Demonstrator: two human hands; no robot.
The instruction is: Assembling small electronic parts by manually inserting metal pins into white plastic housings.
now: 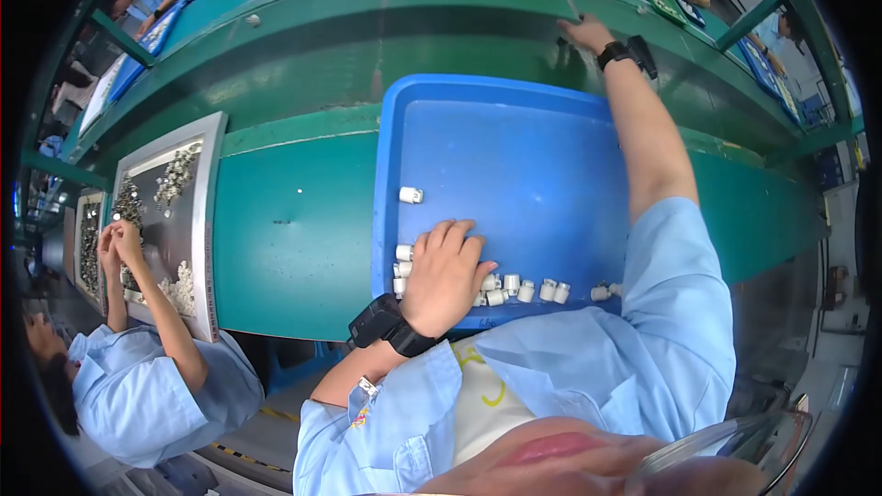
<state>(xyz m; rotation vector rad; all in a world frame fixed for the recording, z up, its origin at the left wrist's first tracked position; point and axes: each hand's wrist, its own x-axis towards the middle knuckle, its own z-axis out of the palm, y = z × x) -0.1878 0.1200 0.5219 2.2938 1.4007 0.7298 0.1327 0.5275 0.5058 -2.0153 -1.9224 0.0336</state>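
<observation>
**Left hand on the parts row, right arm stretched to the far ledge**

The left hand [444, 277] lay palm down on the near part of the blue tray [514, 142], fingers spread flat and loosely curled over a cluster of small white cylindrical parts [514, 288]. It covered some of them; whether any were pinched under the palm could not be told. The rest of the row ran rightward along the tray's near edge, and one stray white part [411, 195] sat alone, well apart toward the tray's left middle.

The right hand [585, 33] was far out, beyond the tray, fingers flat and open against the upper ledge of the green table [294, 220], just beside a small black object [642, 53]. It held nothing that showed.

Judgement on handling: the parts looked light and round, so likely to roll. A flat, gentle sweep with the left palm should keep them bunched; pressing hard or lifting fingers unevenly could let some skitter across the smooth tray floor. With the right arm crossing over the tray's right side, the sleeve [675, 312] passed near the row's right end and could nudge those pieces.

To the left, a co-worker [152, 377] sat with both hands raised over a grey tray [213, 220] of mixed small parts.
</observation>
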